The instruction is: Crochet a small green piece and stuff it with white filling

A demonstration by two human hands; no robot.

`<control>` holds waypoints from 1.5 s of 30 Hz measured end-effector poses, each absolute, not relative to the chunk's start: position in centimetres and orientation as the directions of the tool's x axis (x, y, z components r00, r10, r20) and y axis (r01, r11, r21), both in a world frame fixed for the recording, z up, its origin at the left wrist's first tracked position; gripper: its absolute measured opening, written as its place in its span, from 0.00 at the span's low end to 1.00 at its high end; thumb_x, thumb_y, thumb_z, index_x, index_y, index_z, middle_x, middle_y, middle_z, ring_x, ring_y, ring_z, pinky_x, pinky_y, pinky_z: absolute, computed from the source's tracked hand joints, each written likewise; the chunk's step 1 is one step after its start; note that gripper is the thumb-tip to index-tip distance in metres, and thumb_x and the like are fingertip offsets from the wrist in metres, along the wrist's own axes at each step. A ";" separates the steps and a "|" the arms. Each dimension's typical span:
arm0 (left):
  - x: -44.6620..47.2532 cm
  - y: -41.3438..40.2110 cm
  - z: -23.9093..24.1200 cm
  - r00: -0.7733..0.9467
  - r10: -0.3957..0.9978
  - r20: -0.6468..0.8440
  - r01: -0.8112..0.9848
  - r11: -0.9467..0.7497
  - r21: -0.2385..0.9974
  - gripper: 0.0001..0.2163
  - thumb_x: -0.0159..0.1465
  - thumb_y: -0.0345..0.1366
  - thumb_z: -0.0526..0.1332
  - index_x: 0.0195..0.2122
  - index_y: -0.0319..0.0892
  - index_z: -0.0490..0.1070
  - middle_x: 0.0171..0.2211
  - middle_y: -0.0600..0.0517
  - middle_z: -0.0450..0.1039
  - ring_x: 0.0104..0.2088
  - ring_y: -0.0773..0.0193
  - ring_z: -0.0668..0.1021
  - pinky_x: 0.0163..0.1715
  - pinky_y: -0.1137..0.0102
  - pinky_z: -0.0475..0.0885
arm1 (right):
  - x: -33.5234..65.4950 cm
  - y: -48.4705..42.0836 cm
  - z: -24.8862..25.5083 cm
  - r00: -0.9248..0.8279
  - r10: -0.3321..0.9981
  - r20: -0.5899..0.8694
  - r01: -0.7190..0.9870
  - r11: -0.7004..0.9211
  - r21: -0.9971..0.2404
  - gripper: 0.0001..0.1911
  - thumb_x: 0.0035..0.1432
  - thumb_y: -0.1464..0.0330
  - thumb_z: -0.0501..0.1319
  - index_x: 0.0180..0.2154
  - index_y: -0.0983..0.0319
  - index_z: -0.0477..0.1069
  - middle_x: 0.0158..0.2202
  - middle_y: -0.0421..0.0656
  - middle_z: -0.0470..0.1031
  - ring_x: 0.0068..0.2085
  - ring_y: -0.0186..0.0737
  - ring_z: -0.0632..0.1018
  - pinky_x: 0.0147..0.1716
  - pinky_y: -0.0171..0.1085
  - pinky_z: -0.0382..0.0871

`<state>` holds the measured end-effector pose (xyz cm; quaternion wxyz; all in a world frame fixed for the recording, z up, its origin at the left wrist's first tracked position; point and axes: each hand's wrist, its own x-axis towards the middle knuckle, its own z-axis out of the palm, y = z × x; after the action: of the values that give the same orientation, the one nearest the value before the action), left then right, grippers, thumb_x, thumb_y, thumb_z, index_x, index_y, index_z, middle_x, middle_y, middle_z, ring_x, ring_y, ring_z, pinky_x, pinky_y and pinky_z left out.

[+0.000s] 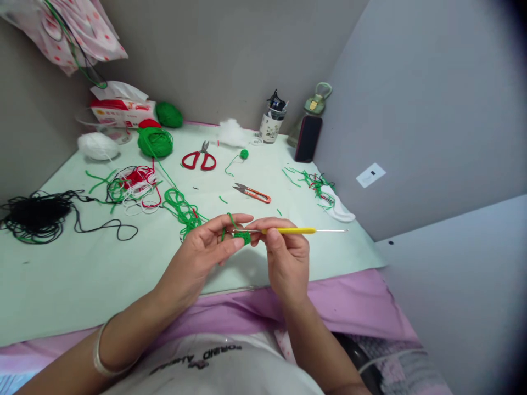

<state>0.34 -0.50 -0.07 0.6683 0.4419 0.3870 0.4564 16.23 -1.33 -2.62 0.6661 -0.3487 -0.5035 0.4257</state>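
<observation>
Above the tabletop's near edge [123,288], a green crocheted piece [242,237] is pinched in the grip of the left hand [200,249]. The right hand [288,255] has its grip closed around a yellow-handled crochet hook [294,231], one end at the piece. Beyond lie orange snips [257,194]; a phone [308,139] stands by the far right corner.

Crochet piece [242,237]: solid green. Hook [298,231]: yellow handle, silver shafts. Front yarn ball [155,144]: green. Left yarn ball [99,146]: white. Loose yarn pile [39,212]: black. Yarn tangle [136,179]: red, white, green, black mixed. Scissors [203,150]: red handles, grey blades. Snips [253,193]: orange-red, dark blades. Tissue box [125,113]: red and white. Tablecloth [102,282]: plain pale green. Bag [88,30]: pinkish white, red dots.
</observation>
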 end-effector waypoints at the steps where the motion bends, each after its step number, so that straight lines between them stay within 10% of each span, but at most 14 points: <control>1: 0.4 -0.5 -0.1 0.284 0.951 -0.119 -0.273 0.199 0.941 0.12 0.62 0.41 0.74 0.47 0.53 0.85 0.39 0.53 0.79 0.33 0.64 0.69 0.30 0.69 0.60 | 16.3 -1.4 -2.6 0.135 0.917 0.376 -0.215 0.398 -0.892 0.09 0.69 0.61 0.64 0.40 0.56 0.82 0.38 0.43 0.84 0.34 0.38 0.80 0.35 0.40 0.77; 45: -0.2 -0.1 -1.3 0.309 0.950 -0.036 -0.246 0.117 0.962 0.01 0.65 0.38 0.72 0.36 0.50 0.82 0.33 0.58 0.78 0.35 0.69 0.73 0.38 0.74 0.66 | 17.0 -2.6 -1.5 0.082 0.746 0.660 0.127 0.649 -0.750 0.11 0.72 0.74 0.59 0.45 0.57 0.80 0.37 0.42 0.82 0.40 0.41 0.82 0.40 0.42 0.77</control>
<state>-0.19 -0.10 -1.32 0.6511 0.4801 0.3668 0.4595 17.01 -2.58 -1.49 0.6502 -0.3442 -0.6340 0.2384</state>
